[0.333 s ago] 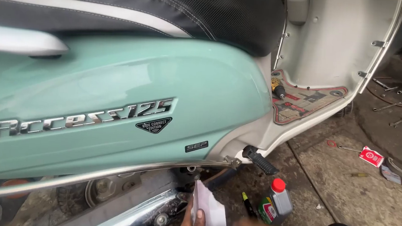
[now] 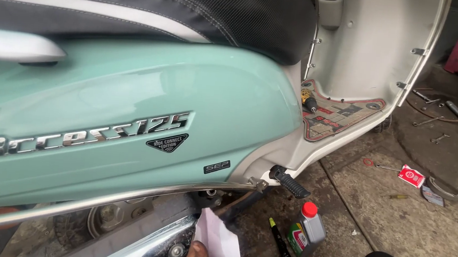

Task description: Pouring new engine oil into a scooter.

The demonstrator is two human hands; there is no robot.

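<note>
Hand (image 2: 197, 256) at bottom centre of frame, mostly cut off; which hand, cannot tell. Fingers pinch white paper (image 2: 216, 239), which rises up-left from them toward gap under chrome rail (image 2: 127, 197), beside exhaust (image 2: 151, 244). Oil bottle (image 2: 308, 229) stands right, apart.

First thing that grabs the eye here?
The mint-green scooter panel fills the left, under a black seat. At bottom centre a hand holds a folded white paper beside the chrome exhaust. A red-capped grey oil bottle stands on the floor to its right.
</note>
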